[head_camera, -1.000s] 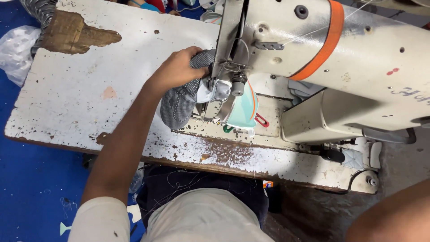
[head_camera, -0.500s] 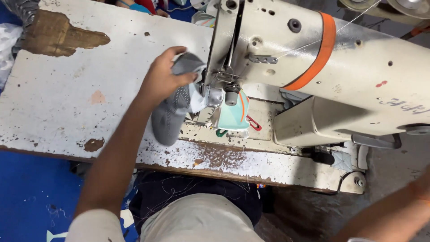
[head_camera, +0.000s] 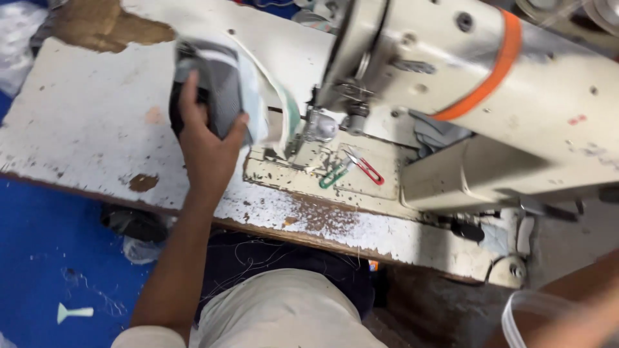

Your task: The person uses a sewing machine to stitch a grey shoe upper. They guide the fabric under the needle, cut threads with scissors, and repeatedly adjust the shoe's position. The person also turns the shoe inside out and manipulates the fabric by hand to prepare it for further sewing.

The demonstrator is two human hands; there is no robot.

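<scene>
One hand is showing clearly from where I am watching: the left hand (head_camera: 207,145), in the left middle of the frame, is clamping its fingers around a grey and white fabric shoe upper (head_camera: 222,90) and holding it above the chipped white wooden table (head_camera: 84,122). Its pale green edge is hanging just left of the needle of the cream industrial sewing machine (head_camera: 464,84). Two small clips, green and red (head_camera: 351,169), are lying on the machine bed. Only the right forearm is showing at the lower right corner.
</scene>
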